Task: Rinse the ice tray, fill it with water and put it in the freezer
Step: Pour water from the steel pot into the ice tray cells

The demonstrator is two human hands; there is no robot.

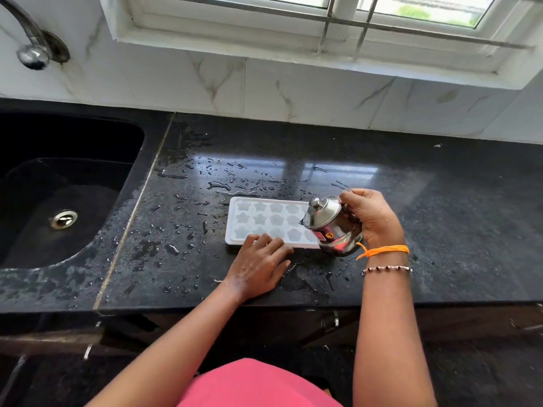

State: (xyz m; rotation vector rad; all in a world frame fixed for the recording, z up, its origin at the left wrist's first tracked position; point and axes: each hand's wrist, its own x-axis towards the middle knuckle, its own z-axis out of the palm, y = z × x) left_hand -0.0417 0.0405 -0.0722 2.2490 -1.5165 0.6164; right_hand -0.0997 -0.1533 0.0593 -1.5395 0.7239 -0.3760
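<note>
The filling step is in hand: the white ice tray [266, 221] lies flat at the centre of the wet table [440, 218]. The left hand [260, 264] rests released on its 6 o'clock rim, steadying it. The right hand [371, 220] grasps a steel pot [330, 227] tipped over the tray's 3 o'clock end. Next, I judge, a slow pour cell by cell.

Black stone surface [440, 230] is carrying scattered water droplets [223, 186], mostly left of center. Black sink [73, 136] is sitting recessed at far left, metal drain [63, 219] showing in the basin. Chrome tap [32, 51] is coming off the marble-look wall tiles [293, 92]. White-framed window [323, 39] with bars is running above, probably shut.
</note>
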